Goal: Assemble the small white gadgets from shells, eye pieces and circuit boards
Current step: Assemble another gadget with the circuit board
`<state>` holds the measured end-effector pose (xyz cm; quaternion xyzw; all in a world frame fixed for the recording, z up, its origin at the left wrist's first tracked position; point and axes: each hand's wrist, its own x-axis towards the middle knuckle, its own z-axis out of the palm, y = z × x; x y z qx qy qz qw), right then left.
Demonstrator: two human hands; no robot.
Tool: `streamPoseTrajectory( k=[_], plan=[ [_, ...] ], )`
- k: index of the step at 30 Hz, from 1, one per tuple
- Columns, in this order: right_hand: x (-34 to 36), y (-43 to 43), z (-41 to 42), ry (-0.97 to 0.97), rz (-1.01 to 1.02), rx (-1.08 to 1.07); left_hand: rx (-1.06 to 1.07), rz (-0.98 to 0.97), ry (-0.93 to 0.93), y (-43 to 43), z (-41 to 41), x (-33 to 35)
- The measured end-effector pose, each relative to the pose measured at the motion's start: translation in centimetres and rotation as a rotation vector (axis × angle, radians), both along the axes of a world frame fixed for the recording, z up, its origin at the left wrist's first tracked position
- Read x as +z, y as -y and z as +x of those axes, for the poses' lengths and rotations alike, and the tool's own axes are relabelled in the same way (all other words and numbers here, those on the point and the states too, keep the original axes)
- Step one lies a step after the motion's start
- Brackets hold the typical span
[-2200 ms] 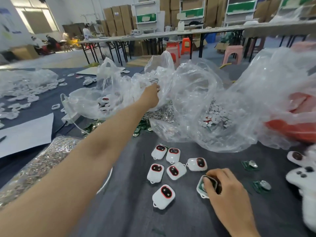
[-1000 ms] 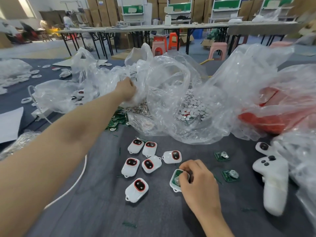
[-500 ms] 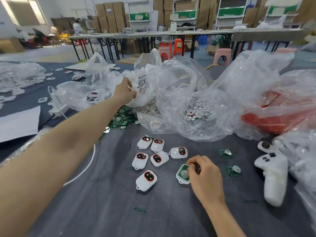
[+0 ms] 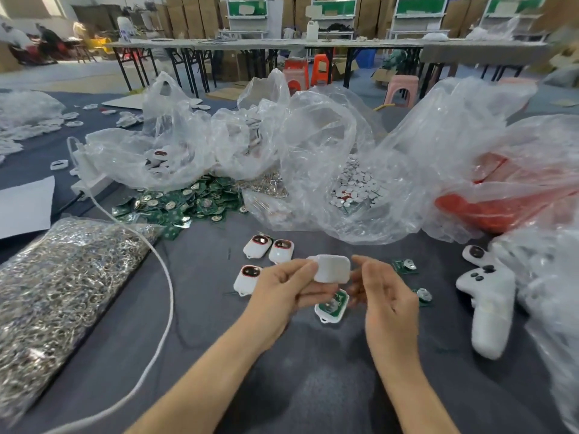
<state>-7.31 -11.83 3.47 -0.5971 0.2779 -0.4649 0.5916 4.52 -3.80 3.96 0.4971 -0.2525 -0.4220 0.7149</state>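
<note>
Our left hand (image 4: 282,292) fingers pinch the white shell (image 4: 332,269) over the board-filled shell (image 4: 332,306); our right hand (image 4: 385,296) fingers curl beside it, and we cannot tell whether they grip it.

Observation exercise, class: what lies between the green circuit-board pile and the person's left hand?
Three white gadgets on the cloth, as the head view shows.

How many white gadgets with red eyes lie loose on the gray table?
3: two gadgets side by side beyond the left hand, one left of it. That hand may hide more.
</note>
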Motion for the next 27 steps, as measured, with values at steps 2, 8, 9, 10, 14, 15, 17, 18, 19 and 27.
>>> streamPoseTrajectory(
  k=[2, 8, 9, 10, 14, 15, 17, 18, 19, 27],
  plan=[
    [0.41, -0.24, -0.10, -0.028, -0.007, 0.081, -0.045, -0.018, -0.017, -0.19, -0.21, 0.04],
    [0.63, -0.08, -0.01, 0.026, 0.078, 0.164, -0.098, -0.033, -0.119, -0.48, 0.24, -0.19],
    [0.67, 0.02, 0.02, 0.070, 0.150, 0.175, -0.130, -0.051, -0.143, -0.51, 0.22, -0.22],
    [0.76, 0.13, 0.03, 0.113, 0.223, 0.193, -0.156, -0.068, -0.168, -0.53, 0.23, -0.26],
    [0.97, 0.26, 0.11, 0.182, 0.335, 0.270, -0.146, -0.090, -0.219, -0.47, 0.34, -0.40],
    [0.98, 0.20, 0.14, 0.191, 0.343, 0.280, -0.135, -0.091, -0.228, -0.47, 0.36, -0.38],
    [0.98, 0.08, 0.14, 0.205, 0.363, 0.290, -0.135, -0.091, -0.241, -0.45, 0.33, -0.27],
    [0.99, 0.06, 0.11, 0.207, 0.372, 0.295, -0.143, -0.088, -0.248, -0.47, 0.33, -0.21],
    [1.00, 0.07, 0.07, 0.204, 0.375, 0.301, -0.152, -0.085, -0.254, -0.50, 0.31, -0.08],
    [1.02, 0.22, -0.10, 0.179, 0.406, 0.395, -0.229, -0.103, -0.305, -0.97, 0.52, 0.18]
  ],
)
